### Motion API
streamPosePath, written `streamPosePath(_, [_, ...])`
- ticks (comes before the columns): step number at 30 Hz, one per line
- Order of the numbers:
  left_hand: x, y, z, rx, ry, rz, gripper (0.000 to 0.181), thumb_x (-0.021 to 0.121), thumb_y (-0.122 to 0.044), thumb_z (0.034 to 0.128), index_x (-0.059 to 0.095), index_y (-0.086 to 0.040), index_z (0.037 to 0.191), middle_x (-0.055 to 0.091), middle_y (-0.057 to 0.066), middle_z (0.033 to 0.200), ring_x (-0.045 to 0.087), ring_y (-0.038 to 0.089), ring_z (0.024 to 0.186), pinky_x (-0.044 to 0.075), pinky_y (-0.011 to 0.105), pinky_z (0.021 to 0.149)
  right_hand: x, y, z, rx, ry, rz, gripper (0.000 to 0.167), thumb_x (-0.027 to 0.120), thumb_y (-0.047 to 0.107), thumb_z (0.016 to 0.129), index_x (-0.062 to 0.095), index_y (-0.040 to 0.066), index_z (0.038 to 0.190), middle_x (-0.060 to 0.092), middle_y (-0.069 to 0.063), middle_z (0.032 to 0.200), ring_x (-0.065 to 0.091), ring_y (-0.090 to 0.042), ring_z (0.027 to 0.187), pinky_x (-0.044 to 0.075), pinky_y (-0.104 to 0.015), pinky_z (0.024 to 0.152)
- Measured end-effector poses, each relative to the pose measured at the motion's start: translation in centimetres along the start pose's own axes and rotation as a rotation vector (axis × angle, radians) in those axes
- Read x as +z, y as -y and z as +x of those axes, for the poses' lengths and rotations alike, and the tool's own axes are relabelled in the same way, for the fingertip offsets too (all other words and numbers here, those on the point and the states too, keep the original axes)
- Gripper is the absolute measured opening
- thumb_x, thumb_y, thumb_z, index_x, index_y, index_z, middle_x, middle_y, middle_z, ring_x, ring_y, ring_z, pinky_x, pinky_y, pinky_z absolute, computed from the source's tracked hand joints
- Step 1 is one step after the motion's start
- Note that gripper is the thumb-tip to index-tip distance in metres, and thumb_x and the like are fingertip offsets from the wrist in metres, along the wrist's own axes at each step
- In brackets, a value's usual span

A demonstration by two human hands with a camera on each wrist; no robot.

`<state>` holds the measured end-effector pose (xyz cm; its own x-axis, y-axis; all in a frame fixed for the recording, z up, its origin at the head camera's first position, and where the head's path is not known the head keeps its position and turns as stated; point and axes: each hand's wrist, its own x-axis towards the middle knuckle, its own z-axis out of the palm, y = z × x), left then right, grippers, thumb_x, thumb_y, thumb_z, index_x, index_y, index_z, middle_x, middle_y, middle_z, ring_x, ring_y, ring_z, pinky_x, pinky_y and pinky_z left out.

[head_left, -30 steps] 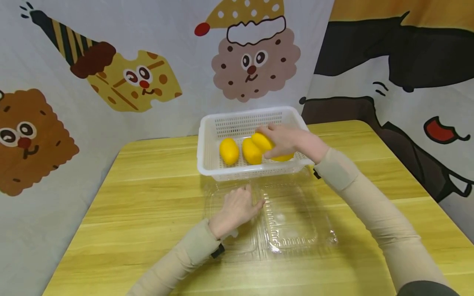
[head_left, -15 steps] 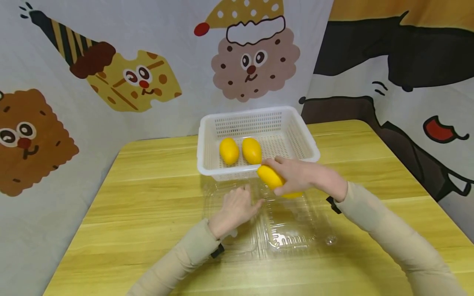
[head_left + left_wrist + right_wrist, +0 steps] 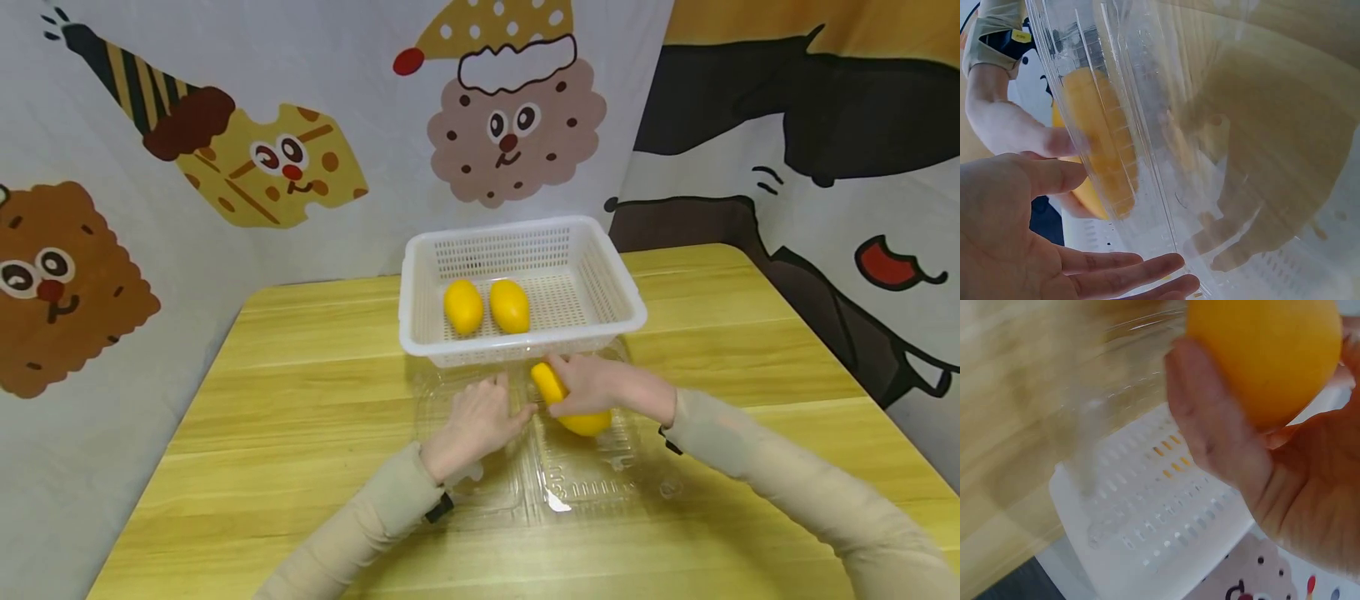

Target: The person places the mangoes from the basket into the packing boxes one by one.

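My right hand [image 3: 596, 383] grips yellow fruit that looks like mangoes, low over the right half of an open clear plastic clamshell box [image 3: 588, 492]. Two mangoes seem to be in that grip: one mango [image 3: 550, 382] shows at the fingertips, another [image 3: 587, 424] below the thumb. In the right wrist view a mango [image 3: 1266, 359] sits behind the thumb. My left hand [image 3: 480, 421] lies over the box's left half, near its hinge, fingers extended and holding nothing. The left wrist view shows a mango [image 3: 1100, 144] through the clear plastic. Whether the fruit touches the box cannot be told.
Behind the box stands a white perforated basket [image 3: 525, 343] with two mangoes inside, a left mango [image 3: 463, 307] and a right mango [image 3: 510, 306]. All rest on a wood-grain table [image 3: 300, 400]. A cartoon-printed cloth [image 3: 337, 50] hangs behind.
My right hand has lifted the mangoes out of the basket and brought them forward and down over the box's right half. My left hand has stayed in place.
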<state>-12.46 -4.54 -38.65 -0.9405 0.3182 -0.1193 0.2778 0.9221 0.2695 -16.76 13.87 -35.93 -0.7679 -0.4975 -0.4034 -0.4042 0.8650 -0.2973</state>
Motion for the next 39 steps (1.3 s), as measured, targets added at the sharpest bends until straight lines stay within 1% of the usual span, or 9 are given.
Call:
streamPosePath(5, [0.0,0.1,-0.1,-0.002,0.002,-0.021,0.072,0.053,-0.049,0.0928,0.042,0.007,0.137,0.037,-0.001,0.057,0.032,0.007,0.043,0.027,0.015,0.038,0.8,0.5,0.4,0.113,0.023,-0.016,0.094,0.062,0.046,0.086,0.013,0.0,0.151,0.039,-0.035,0.141,0.064,-0.031,0.089,0.056,-0.048,0.081])
streamPosePath(10, [0.0,0.1,-0.1,0.0,-0.002,-0.021,0.07,0.053,-0.048,0.093,0.044,0.008,0.135,0.037,-0.001,0.058,0.032,0.007,0.044,0.026,0.015,0.039,1.0,0.5,0.8,0.162,0.017,0.04,0.094,0.061,0.049,0.087,0.013,-0.002,0.15,0.04,-0.035,0.14,0.065,-0.03,0.083,0.057,-0.037,0.064])
streamPosePath(14, [-0.1,0.1,-0.2,-0.004,0.005,-0.017,0.07,0.053,-0.049,0.0928,0.046,0.008,0.134,0.038,0.001,0.058,0.034,0.008,0.046,0.029,0.016,0.041,1.3,0.2,1.0,0.143,0.018,0.118,0.093,0.061,0.049,0.087,0.016,-0.002,0.149,0.061,-0.027,0.109,0.055,-0.017,0.055,0.047,-0.024,0.044])
streamPosePath(20, [-0.1,0.1,-0.1,0.001,-0.003,-0.009,0.07,0.054,-0.051,0.0916,0.049,0.007,0.131,0.043,0.001,0.062,0.039,0.009,0.049,0.034,0.017,0.042,1.5,-0.2,1.3,0.096,0.023,0.23,0.084,0.059,0.048,0.088,0.023,-0.001,0.146,0.056,-0.007,0.07,0.054,-0.017,0.05,0.049,-0.027,0.045])
streamPosePath(24, [0.0,0.1,-0.1,0.004,-0.01,-0.011,0.071,0.056,-0.05,0.0909,0.048,0.007,0.132,0.042,0.0,0.062,0.039,0.009,0.049,0.032,0.017,0.041,1.4,-0.6,1.3,0.062,0.018,0.271,0.083,0.054,0.05,0.091,0.022,-0.002,0.146,0.062,-0.015,0.082,0.06,-0.022,0.06,0.052,-0.031,0.054])
streamPosePath(26, [0.0,0.1,-0.1,0.007,-0.014,-0.01,0.07,0.057,-0.05,0.0905,0.049,0.007,0.131,0.041,0.0,0.062,0.038,0.009,0.048,0.031,0.017,0.04,1.2,-0.7,1.3,0.031,0.007,0.268,0.084,0.052,0.05,0.092,0.019,-0.003,0.148,0.063,-0.025,0.104,0.064,-0.027,0.072,0.055,-0.036,0.064])
streamPosePath(31, [-0.1,0.1,-0.2,0.007,-0.004,-0.015,0.073,0.057,-0.049,0.0908,0.045,0.008,0.134,0.04,-0.001,0.06,0.035,0.007,0.045,0.027,0.015,0.038,0.4,-0.9,0.9,-0.043,-0.001,0.237,0.084,0.05,0.048,0.095,0.009,0.003,0.152,0.03,-0.03,0.149,0.06,-0.043,0.111,0.05,-0.054,0.093])
streamPosePath(36, [-0.1,0.1,-0.1,-0.001,0.01,-0.02,0.074,0.056,-0.049,0.0913,0.042,0.008,0.137,0.04,-0.001,0.059,0.033,0.007,0.044,0.025,0.014,0.037,-0.9,-0.8,0.5,-0.096,-0.002,0.166,0.073,0.053,0.04,0.095,0.025,0.0,0.148,0.037,-0.024,0.147,0.043,-0.043,0.131,0.036,-0.057,0.108])
streamPosePath(39, [-0.1,0.1,-0.1,-0.006,0.019,-0.021,0.074,0.056,-0.049,0.0915,0.042,0.007,0.138,0.04,-0.001,0.059,0.033,0.007,0.044,0.025,0.014,0.038,-2.0,-0.7,0.2,-0.089,0.017,0.13,0.062,0.056,0.038,0.094,0.038,0.003,0.143,0.054,-0.02,0.135,0.056,-0.037,0.119,0.048,-0.051,0.098])
